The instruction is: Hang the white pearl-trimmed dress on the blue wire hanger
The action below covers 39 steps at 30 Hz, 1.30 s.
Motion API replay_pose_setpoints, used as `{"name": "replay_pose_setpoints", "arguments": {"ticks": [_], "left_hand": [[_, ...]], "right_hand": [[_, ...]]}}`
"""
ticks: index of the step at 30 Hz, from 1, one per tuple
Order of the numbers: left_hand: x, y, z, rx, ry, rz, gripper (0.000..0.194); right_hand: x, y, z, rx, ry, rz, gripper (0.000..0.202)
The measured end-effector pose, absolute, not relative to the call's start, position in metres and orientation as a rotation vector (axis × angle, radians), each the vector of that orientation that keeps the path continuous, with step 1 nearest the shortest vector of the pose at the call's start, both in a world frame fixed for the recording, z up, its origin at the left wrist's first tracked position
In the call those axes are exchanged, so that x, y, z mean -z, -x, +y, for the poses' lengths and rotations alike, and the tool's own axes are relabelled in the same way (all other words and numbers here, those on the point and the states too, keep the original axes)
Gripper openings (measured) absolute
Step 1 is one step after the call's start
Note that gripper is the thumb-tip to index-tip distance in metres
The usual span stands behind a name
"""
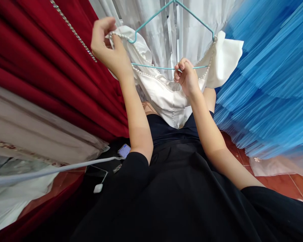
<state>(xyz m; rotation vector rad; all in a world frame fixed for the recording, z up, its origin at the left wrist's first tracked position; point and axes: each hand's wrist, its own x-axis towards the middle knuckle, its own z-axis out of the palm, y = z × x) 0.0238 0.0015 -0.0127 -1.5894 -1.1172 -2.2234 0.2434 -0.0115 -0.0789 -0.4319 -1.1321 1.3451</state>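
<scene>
A white dress (164,97) with pearl-beaded edging hangs on a teal clothes hanger (154,15) in front of my legs. At the upper left, my left hand (109,47) is closed on the dress's beaded shoulder edge, beside the hanger's left end; its fingertips are slightly blurred. My right hand (186,75) has its fingers curled round the hanger's lower bar, right of the middle. The dress's other shoulder drapes over the hanger's right end. The hanger's hook is out of view, and the lower part of the dress is hidden.
Red fabric (86,90) hangs close on the left, and layered blue tulle (270,87) on the right. White fabric (151,30) is behind the hanger. A lit phone (124,151), a white cable (73,165) and a white plug (98,188) are at my left side.
</scene>
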Motion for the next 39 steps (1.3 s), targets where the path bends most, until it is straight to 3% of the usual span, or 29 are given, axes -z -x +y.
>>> {"name": "replay_pose_setpoints", "arguments": {"ticks": [5,8,11,14,23,26,30,33,39], "left_hand": [[0.032,0.011,0.006,2.368,1.248,-1.165,0.048],[0.061,0.014,-0.007,2.571,1.145,-1.139,0.037],[0.087,-0.004,-0.014,2.7,1.32,-1.144,0.026],[0.1,-0.035,-0.013,2.678,1.626,-1.181,0.033],[0.091,-0.105,-0.044,2.853,2.174,-1.062,0.055],[0.093,-0.112,-0.048,2.919,2.186,-1.006,0.047],[0.093,-0.127,-0.042,3.076,1.908,-1.01,0.01],[0.09,-0.136,-0.039,3.105,1.807,-1.01,0.027],[0.084,-0.135,-0.034,3.089,1.683,-0.768,0.028]], "right_hand": [[0.079,-0.249,-0.013,-1.341,0.346,-1.156,0.028],[0.079,-0.249,-0.015,-1.33,0.378,-1.148,0.027],[0.079,-0.243,-0.016,-1.287,0.495,-1.15,0.028],[0.078,-0.24,-0.016,-1.271,0.592,-1.169,0.031],[0.079,-0.249,-0.015,-1.365,0.388,-1.126,0.044],[0.082,-0.247,-0.013,-1.374,0.371,-1.135,0.043],[0.085,-0.242,-0.007,-1.343,0.421,-1.159,0.053],[0.084,-0.243,-0.007,-1.324,0.515,-1.148,0.05],[0.073,-0.265,-0.047,-1.112,0.938,-1.532,0.036]]}}
